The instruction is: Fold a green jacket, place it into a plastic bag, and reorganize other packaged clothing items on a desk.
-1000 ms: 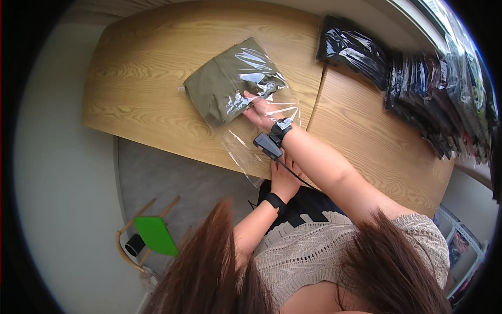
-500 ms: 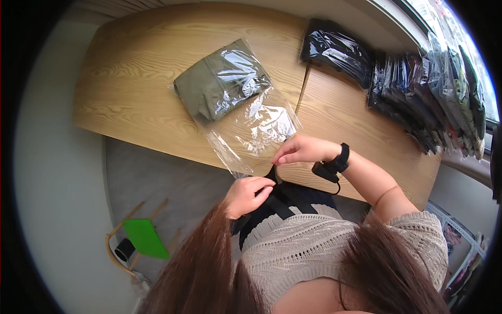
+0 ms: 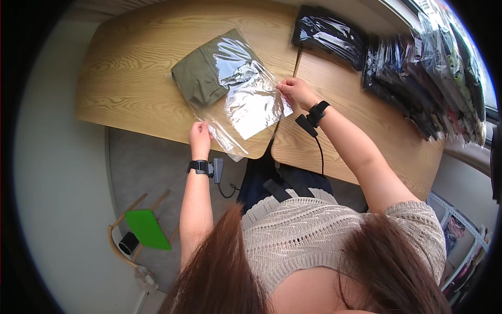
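Wooden desk (image 3: 130,89), near edge: olive garment (image 3: 201,78) already inside clear bag (image 3: 246,102); open flap unsealed, pinched by left hand (image 3: 200,137) and right hand (image 3: 295,91).

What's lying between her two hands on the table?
In the head view, the empty open end of the clear plastic bag stretches between the left hand and right hand, over the wooden table.

Wooden table (image 3: 125,89), black bagged garment (image 3: 327,34), row of dark packaged clothes (image 3: 423,78), green-seated chair (image 3: 144,230) on grey floor (image 3: 141,167)
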Action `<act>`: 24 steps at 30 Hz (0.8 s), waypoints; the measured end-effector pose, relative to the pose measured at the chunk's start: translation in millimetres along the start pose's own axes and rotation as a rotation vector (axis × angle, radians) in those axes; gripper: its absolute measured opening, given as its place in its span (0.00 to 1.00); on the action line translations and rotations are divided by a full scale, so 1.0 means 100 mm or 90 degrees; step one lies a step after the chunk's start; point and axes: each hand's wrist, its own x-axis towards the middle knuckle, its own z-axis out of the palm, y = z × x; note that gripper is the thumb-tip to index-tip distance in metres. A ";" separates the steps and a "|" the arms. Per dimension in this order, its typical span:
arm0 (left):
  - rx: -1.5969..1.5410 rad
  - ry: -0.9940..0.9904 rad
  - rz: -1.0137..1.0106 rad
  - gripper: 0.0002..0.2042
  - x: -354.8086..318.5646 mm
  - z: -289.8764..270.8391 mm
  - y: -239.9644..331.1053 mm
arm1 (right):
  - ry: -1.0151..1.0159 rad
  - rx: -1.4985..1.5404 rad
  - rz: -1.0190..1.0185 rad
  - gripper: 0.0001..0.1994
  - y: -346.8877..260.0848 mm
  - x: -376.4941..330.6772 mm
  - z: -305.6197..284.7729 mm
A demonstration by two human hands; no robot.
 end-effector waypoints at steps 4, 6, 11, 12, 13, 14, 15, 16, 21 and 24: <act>-0.078 0.004 -0.087 0.09 -0.14 -0.22 -0.18 | 0.009 -0.056 0.039 0.10 0.09 -0.25 -0.20; -0.061 -0.097 -0.102 0.10 -0.28 -0.35 -0.29 | -0.007 -0.076 0.080 0.10 0.16 -0.42 -0.28; 0.227 -0.071 0.108 0.08 -0.47 -0.51 -0.38 | -0.013 -0.298 0.009 0.10 0.21 -0.72 -0.36; 0.382 0.042 0.297 0.09 -0.50 -0.53 -0.38 | 0.045 -0.413 -0.144 0.11 0.19 -0.76 -0.36; 0.531 0.160 0.487 0.12 -0.51 -0.53 -0.37 | 0.105 -0.534 -0.284 0.13 0.18 -0.78 -0.36; 0.550 0.154 0.533 0.21 -0.51 -0.54 -0.36 | 0.094 -0.689 -0.369 0.23 0.13 -0.75 -0.38; 0.596 0.143 0.583 0.22 -0.48 -0.53 -0.35 | 0.082 -0.763 -0.479 0.25 0.11 -0.73 -0.38; 0.638 0.140 0.636 0.23 -0.44 -0.51 -0.34 | 0.071 -0.851 -0.542 0.27 0.09 -0.68 -0.35; 0.725 0.021 0.823 0.25 -0.16 -0.37 -0.27 | -0.112 -1.043 -0.698 0.32 0.04 -0.48 -0.22; 0.723 -0.065 0.827 0.23 -0.07 -0.33 -0.21 | -0.172 -0.946 -0.674 0.25 0.07 -0.39 -0.22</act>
